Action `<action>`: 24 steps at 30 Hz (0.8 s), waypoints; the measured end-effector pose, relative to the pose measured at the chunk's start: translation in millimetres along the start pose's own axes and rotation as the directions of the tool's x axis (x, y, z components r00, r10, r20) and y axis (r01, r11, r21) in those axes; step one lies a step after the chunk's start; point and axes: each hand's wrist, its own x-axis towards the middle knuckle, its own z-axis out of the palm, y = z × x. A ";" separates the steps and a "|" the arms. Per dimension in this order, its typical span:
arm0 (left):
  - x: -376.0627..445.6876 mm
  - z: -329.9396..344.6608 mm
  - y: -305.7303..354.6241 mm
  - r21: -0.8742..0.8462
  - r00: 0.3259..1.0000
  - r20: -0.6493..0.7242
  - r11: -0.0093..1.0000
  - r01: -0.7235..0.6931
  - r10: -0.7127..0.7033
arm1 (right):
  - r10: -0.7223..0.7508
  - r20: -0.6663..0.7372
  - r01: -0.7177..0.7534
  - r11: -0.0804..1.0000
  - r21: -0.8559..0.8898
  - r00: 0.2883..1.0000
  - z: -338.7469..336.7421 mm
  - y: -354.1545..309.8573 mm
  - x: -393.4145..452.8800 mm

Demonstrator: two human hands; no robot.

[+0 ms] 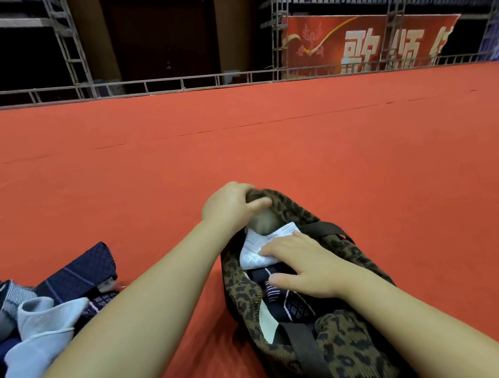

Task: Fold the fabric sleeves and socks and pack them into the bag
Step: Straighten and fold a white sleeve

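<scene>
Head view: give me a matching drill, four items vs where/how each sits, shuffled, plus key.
Items:
1. leopard-print bag
2. white folded piece
3. left hand
4. pile of unpacked fabric

States:
A. on the carpet, left of the bag
B. grips the bag's far rim
C. inside the bag, under the right hand
D. open on the red carpet

Pairs: 1-D, 2-C, 3-B, 4-A

We see a leopard-print bag [344,345] lying open on the red carpet [236,134]. Our left hand [231,206] grips a grey-brown rolled piece [260,218] at the bag's far rim. Our right hand [305,263] rests with straight fingers on a white folded piece [254,250] and a dark patterned piece [288,301] inside the bag. A pile of dark and pale fabrics [39,309] lies near left; a red banner [362,41] stands far right
</scene>
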 end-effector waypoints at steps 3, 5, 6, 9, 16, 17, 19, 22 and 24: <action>5.0 -2.9 5.2 0.157 0.967 0.149 0.961 -0.227 0.204 | 0.010 0.026 -0.010 1.000 -0.016 1.000 -1.3 -1.7 0.4; 11.7 -3.9 11.6 0.257 0.949 0.193 0.920 -0.295 0.250 | 0.023 0.030 -0.022 0.999 -0.030 0.999 -0.8 -0.8 2.0; 14.8 -4.4 14.7 0.283 0.949 0.190 0.912 -0.297 0.250 | 0.045 0.036 -0.044 0.999 -0.023 0.998 -1.6 -1.4 2.9; 20.9 -5.4 19.0 -0.072 0.992 -0.001 0.990 -0.124 0.124 | 0.159 0.078 -0.158 0.987 -0.010 0.984 -7.8 -1.6 6.9; 2.4 -0.5 16.2 -0.345 1.000 -0.008 0.939 -0.011 0.008 | 0.252 0.160 -0.249 0.968 -0.041 0.954 -11.7 4.6 3.5; -1.8 -0.7 14.1 -0.354 1.000 0.022 0.935 0.004 0.005 | 0.224 0.154 -0.220 0.975 -0.042 0.962 -10.6 2.8 0.7; -13.0 -3.7 6.5 -0.413 0.997 0.077 0.909 0.052 -0.022 | 0.178 0.135 -0.176 0.984 -0.028 0.975 -9.2 1.2 -5.8; -41.7 -13.2 -4.8 -0.441 0.988 0.145 0.890 0.113 -0.054 | 0.169 0.083 -0.169 0.986 -0.004 0.982 -11.8 2.8 -16.5; -75.7 -21.8 -14.0 -0.510 0.983 0.148 0.843 0.168 -0.107 | 0.179 0.029 -0.180 0.983 0.023 0.983 -16.3 -2.8 -20.4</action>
